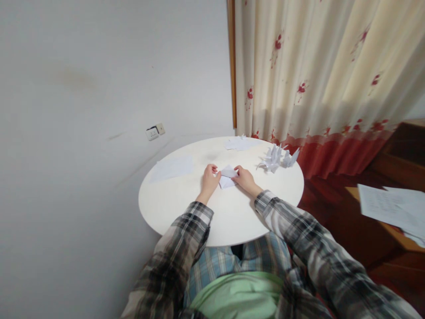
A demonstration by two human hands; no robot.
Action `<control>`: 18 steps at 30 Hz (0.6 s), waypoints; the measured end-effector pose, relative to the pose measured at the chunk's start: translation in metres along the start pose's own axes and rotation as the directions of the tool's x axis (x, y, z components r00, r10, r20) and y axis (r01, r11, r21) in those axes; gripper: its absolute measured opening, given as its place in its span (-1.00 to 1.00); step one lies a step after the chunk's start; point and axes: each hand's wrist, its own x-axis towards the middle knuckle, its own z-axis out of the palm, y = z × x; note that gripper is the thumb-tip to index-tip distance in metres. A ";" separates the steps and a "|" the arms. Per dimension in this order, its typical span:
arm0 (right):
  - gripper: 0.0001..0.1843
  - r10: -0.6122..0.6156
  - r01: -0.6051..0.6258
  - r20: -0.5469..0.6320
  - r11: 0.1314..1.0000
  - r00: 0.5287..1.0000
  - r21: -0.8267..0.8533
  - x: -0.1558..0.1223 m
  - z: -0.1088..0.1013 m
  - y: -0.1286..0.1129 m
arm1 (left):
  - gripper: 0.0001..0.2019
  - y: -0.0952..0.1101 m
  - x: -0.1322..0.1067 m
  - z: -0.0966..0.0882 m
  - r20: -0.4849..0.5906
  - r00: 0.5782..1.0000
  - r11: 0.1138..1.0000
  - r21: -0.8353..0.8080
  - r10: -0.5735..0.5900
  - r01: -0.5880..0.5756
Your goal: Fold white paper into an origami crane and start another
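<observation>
A small folded piece of white paper [228, 176] lies at the middle of the round white table [175, 201], with a pointed flap at its far side. My left hand [210, 178] pinches its left edge between thumb and fingers. On the opposite edge, my right hand [245, 179] grips the paper in the same way. Several folded paper cranes [274, 158] stand in a cluster on the table, beyond my right hand and to the right.
White paper sheets [174, 168] lie at the table's left, and more paper [239, 143] sits at the far edge. A wall with a socket [152, 134] borders the left. Behind hangs a flowered curtain [308, 66]. Printed sheets [392, 206] rest on wooden furniture at the right.
</observation>
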 end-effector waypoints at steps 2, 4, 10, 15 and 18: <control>-0.69 0.017 -0.017 -0.003 0.999 1.000 -0.045 0.000 -0.002 -0.001 | -0.88 0.002 -0.002 0.001 0.082 0.997 1.000 -0.003 -0.008 0.008; -0.78 0.006 -0.006 0.003 0.996 1.000 -0.091 -0.001 -0.003 -0.002 | -0.90 0.003 -0.004 0.002 0.203 0.979 1.000 -0.009 0.029 -0.028; -0.82 -0.012 0.012 0.001 0.988 1.000 -0.156 -0.002 -0.005 -0.003 | -0.85 0.000 -0.006 0.003 0.351 0.927 0.990 -0.091 0.134 -0.109; -0.84 -0.032 0.026 -0.037 0.988 0.999 -0.151 -0.002 -0.003 -0.002 | -0.80 -0.007 -0.007 0.007 0.473 0.863 0.978 -0.176 0.180 -0.108; -0.86 -0.060 0.050 -0.078 0.991 0.995 -0.123 -0.001 -0.001 -0.001 | -0.77 -0.012 -0.007 0.010 0.497 0.847 0.976 -0.191 0.188 -0.105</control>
